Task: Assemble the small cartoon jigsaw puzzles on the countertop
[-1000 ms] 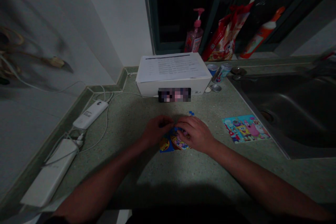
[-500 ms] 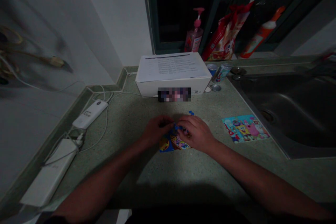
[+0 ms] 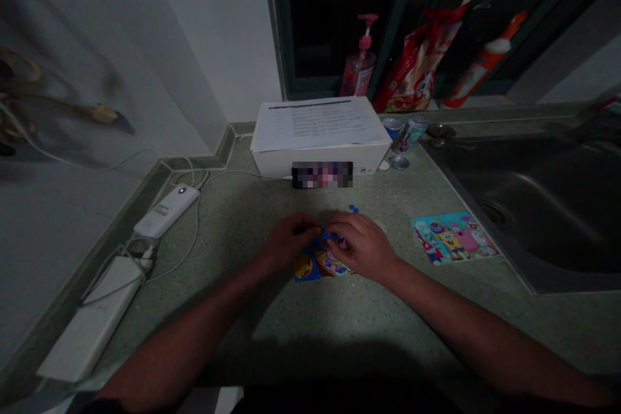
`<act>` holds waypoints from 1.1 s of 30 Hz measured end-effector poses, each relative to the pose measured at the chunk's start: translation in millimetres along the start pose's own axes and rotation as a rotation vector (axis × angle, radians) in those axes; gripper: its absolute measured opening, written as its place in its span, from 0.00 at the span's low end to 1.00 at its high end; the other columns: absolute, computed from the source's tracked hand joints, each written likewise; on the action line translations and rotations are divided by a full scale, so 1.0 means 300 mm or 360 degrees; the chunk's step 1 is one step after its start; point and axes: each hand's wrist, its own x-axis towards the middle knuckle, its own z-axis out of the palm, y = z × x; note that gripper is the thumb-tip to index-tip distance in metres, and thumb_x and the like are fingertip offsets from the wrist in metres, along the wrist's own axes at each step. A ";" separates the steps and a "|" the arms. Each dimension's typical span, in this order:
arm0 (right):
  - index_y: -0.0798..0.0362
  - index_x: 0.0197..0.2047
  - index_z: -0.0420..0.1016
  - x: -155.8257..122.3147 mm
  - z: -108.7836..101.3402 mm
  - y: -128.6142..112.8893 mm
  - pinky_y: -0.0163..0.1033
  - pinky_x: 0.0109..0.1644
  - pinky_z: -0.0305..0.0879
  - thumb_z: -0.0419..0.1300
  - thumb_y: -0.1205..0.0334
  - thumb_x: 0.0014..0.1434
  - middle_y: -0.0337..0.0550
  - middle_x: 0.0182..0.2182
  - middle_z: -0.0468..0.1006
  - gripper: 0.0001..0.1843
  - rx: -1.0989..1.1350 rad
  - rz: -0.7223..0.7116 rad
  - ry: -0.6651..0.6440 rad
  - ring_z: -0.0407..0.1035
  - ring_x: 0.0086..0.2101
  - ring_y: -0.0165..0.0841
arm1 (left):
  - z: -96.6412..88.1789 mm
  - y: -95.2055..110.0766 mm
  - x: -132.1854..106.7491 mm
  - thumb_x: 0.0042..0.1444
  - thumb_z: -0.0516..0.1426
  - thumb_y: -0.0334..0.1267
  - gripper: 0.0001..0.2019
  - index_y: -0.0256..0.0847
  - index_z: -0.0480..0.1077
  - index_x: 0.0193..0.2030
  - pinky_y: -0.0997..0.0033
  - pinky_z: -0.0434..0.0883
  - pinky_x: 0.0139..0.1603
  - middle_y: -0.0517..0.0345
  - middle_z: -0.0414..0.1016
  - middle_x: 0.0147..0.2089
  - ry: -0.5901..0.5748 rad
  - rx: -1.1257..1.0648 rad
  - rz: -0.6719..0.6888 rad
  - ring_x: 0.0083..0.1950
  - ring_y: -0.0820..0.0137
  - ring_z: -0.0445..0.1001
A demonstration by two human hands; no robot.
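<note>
Jigsaw (image 3: 334,264) partly joined on the bench (image 3: 388,320) at lower centre of frame, left hand (image 3: 290,240) and right hand (image 3: 363,246) curled narrow over a blue piece (image 3: 328,233), grip uncertain; loose blue piece (image 3: 354,208) above, apparently not yet joined.

A speckled counter (image 3: 301,317) carries puzzle (image 3: 334,264), card (image 3: 456,239), box (image 3: 320,153).

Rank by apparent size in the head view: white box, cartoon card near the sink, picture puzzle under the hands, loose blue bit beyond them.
1. White box
2. Cartoon card and picture puzzle: order unsure, since the latter is partly covered
3. Loose blue bit
</note>
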 end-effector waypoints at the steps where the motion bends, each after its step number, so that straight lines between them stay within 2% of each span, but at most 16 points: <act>1: 0.49 0.47 0.79 0.000 0.000 0.000 0.51 0.46 0.76 0.58 0.59 0.69 0.50 0.45 0.83 0.09 0.0003 0.0008 0.0009 0.78 0.44 0.44 | 0.000 0.001 -0.001 0.57 0.63 0.37 0.06 0.41 0.78 0.40 0.60 0.77 0.47 0.49 0.84 0.41 -0.0004 -0.0008 -0.0001 0.44 0.59 0.82; 9: 0.49 0.47 0.78 0.000 0.003 0.003 0.49 0.46 0.76 0.59 0.58 0.70 0.49 0.44 0.83 0.08 0.0026 -0.0010 0.0042 0.78 0.44 0.42 | -0.001 0.009 -0.001 0.56 0.64 0.34 0.07 0.41 0.79 0.42 0.61 0.77 0.50 0.52 0.84 0.42 -0.0027 -0.0110 -0.0006 0.45 0.60 0.82; 14: 0.51 0.48 0.78 -0.003 0.009 0.010 0.48 0.46 0.76 0.59 0.55 0.72 0.50 0.44 0.83 0.11 0.0028 -0.0091 0.0051 0.78 0.44 0.42 | -0.003 0.002 0.001 0.54 0.66 0.37 0.07 0.40 0.78 0.39 0.62 0.76 0.47 0.52 0.82 0.38 0.0039 -0.0170 0.0005 0.42 0.61 0.81; 17: 0.52 0.49 0.78 -0.002 0.006 0.010 0.48 0.47 0.76 0.59 0.56 0.73 0.50 0.44 0.83 0.10 0.0012 -0.0082 0.0045 0.78 0.44 0.41 | -0.004 -0.001 0.002 0.53 0.65 0.36 0.05 0.41 0.77 0.38 0.62 0.76 0.45 0.53 0.82 0.37 0.0074 -0.0138 0.0014 0.40 0.62 0.81; 24: 0.53 0.50 0.79 -0.002 0.002 0.025 0.51 0.48 0.75 0.56 0.63 0.72 0.52 0.46 0.82 0.11 -0.0035 0.0093 0.0016 0.77 0.46 0.43 | -0.002 -0.013 0.007 0.56 0.63 0.33 0.04 0.44 0.78 0.39 0.60 0.77 0.47 0.54 0.83 0.39 0.0188 0.0297 0.0139 0.41 0.61 0.81; 33: 0.53 0.51 0.81 -0.014 0.020 0.042 0.53 0.52 0.75 0.55 0.65 0.71 0.53 0.50 0.81 0.13 -0.0038 0.0140 -0.0084 0.76 0.49 0.45 | 0.020 -0.012 0.005 0.59 0.62 0.32 0.07 0.45 0.81 0.41 0.58 0.76 0.51 0.54 0.84 0.41 0.0084 0.0796 0.0309 0.43 0.60 0.81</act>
